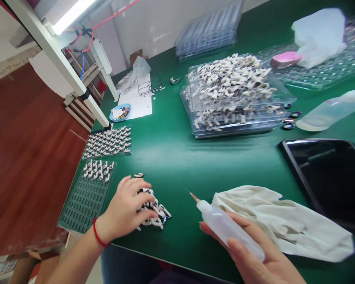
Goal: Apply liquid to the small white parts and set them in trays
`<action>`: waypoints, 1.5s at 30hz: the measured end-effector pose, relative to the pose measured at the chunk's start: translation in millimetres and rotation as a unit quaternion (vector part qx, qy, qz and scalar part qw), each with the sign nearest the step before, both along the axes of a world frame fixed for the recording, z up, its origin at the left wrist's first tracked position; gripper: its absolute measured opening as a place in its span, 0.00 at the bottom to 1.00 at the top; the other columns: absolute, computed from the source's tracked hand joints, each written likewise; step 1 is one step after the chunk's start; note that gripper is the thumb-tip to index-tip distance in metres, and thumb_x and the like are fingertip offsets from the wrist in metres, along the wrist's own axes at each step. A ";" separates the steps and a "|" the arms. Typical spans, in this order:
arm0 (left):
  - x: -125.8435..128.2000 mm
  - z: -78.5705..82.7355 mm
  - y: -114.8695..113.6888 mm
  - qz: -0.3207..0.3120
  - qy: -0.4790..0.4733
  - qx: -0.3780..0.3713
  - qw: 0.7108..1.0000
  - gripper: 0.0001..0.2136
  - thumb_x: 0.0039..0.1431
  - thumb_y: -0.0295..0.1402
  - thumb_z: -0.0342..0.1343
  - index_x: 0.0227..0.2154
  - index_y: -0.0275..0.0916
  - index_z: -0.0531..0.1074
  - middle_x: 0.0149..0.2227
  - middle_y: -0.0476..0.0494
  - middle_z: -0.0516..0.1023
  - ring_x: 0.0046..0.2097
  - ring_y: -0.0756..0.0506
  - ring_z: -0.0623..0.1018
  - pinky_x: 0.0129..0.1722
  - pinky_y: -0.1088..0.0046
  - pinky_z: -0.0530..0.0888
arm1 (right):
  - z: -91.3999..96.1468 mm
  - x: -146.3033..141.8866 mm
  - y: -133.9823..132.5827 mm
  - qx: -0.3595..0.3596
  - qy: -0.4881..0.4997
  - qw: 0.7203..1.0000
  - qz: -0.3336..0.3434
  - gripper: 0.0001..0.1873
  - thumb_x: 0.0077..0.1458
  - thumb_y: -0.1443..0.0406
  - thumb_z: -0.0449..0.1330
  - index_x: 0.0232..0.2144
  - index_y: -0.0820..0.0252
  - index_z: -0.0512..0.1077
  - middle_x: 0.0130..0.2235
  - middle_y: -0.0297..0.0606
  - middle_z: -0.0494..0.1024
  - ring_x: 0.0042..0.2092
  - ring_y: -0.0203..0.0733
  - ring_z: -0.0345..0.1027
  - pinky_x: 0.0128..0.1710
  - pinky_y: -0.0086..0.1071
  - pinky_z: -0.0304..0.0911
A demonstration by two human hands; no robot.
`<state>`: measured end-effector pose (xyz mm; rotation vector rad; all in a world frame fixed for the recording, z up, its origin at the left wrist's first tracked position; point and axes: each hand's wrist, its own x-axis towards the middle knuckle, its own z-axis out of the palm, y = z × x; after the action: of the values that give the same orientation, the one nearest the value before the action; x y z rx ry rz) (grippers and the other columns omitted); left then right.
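My left hand [124,211], a red string round its wrist, lies with fingers spread flat over a small heap of white curved parts [154,213] near the front edge of the green table [171,154]. My right hand [256,256] is wrapped round a small clear squeeze bottle [225,228] whose thin nozzle points left, toward the heap. Just left of the heap a clear grid tray [87,197] holds a few white parts in its far rows.
A second grid tray [108,142] full of white parts lies further back. Stacked clear trays [233,114] heaped with parts stand at the centre back. A white cloth [286,221], a dark tablet [328,173] and a tipped bottle [328,112] lie on the right.
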<state>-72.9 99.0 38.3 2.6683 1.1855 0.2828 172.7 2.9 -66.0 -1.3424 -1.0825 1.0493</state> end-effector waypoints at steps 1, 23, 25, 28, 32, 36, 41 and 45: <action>0.9 0.0 -10.1 -0.008 -0.007 0.011 1.000 0.09 0.55 0.41 0.65 0.36 0.43 0.75 0.47 0.44 0.77 0.52 0.41 0.74 0.60 0.54 0.61 | 3.0 -1.3 0.5 0.002 0.022 1.000 0.013 0.18 0.59 0.49 0.59 0.49 0.44 0.68 0.43 0.37 0.81 0.40 0.46 0.78 0.37 0.28 0.74; 7.8 -33.4 -54.8 0.080 -0.141 0.040 0.986 0.06 0.54 0.25 0.60 0.32 0.42 0.72 0.35 0.50 0.78 0.39 0.46 0.75 0.45 0.62 0.66 | 11.9 -65.2 20.2 0.074 -0.120 0.987 0.071 0.18 0.56 0.65 0.56 0.50 0.53 0.69 0.45 0.37 0.78 0.43 0.41 0.76 0.44 0.32 0.73; 8.2 -33.6 -55.2 0.078 -0.153 0.037 0.984 0.06 0.53 0.24 0.60 0.32 0.42 0.71 0.34 0.51 0.79 0.39 0.46 0.76 0.45 0.63 0.65 | 13.0 -64.5 20.5 0.090 -0.121 0.986 0.075 0.18 0.57 0.65 0.57 0.51 0.51 0.68 0.44 0.36 0.78 0.42 0.38 0.76 0.43 0.27 0.72; 9.8 -33.5 -55.5 0.070 -0.165 0.047 0.983 0.06 0.54 0.24 0.58 0.32 0.42 0.71 0.33 0.52 0.80 0.39 0.47 0.77 0.46 0.63 0.65 | 17.5 -62.0 19.7 0.110 -0.113 0.984 0.088 0.19 0.59 0.65 0.57 0.52 0.49 0.65 0.42 0.33 0.78 0.40 0.34 0.76 0.40 0.21 0.70; 14.4 -33.6 -54.9 0.052 -0.152 0.086 0.983 0.06 0.55 0.23 0.56 0.32 0.41 0.70 0.34 0.49 0.81 0.39 0.46 0.78 0.45 0.62 0.66 | 22.7 -56.4 17.7 0.128 -0.102 0.982 0.094 0.19 0.60 0.66 0.58 0.53 0.49 0.64 0.41 0.33 0.78 0.40 0.33 0.76 0.39 0.19 0.70; 20.0 -32.4 -53.1 0.048 -0.128 0.113 0.984 0.05 0.54 0.24 0.56 0.31 0.40 0.70 0.34 0.47 0.80 0.38 0.45 0.77 0.42 0.62 0.68 | 24.0 -49.9 19.3 0.129 -0.099 0.983 0.084 0.21 0.59 0.65 0.59 0.54 0.50 0.64 0.41 0.35 0.78 0.40 0.35 0.76 0.39 0.20 0.71; 24.2 -36.1 -51.6 0.048 -0.143 0.113 0.982 0.07 0.53 0.22 0.56 0.33 0.40 0.70 0.34 0.45 0.77 0.37 0.45 0.76 0.39 0.65 0.71 | 24.0 -43.7 21.9 0.120 -0.092 0.984 0.093 0.22 0.59 0.65 0.58 0.55 0.51 0.62 0.40 0.35 0.77 0.38 0.35 0.76 0.38 0.21 0.71; 26.6 -44.3 -51.6 0.042 -0.120 0.128 0.984 0.07 0.53 0.20 0.53 0.31 0.39 0.68 0.32 0.44 0.76 0.36 0.44 0.76 0.37 0.67 0.72 | 23.2 -42.7 22.2 0.111 -0.089 0.985 0.094 0.23 0.57 0.66 0.59 0.54 0.50 0.63 0.41 0.35 0.78 0.40 0.35 0.76 0.39 0.21 0.71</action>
<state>-46.2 47.3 -6.0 2.6949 1.2595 0.7984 130.1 25.1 -42.8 -1.1885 -1.4383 0.9239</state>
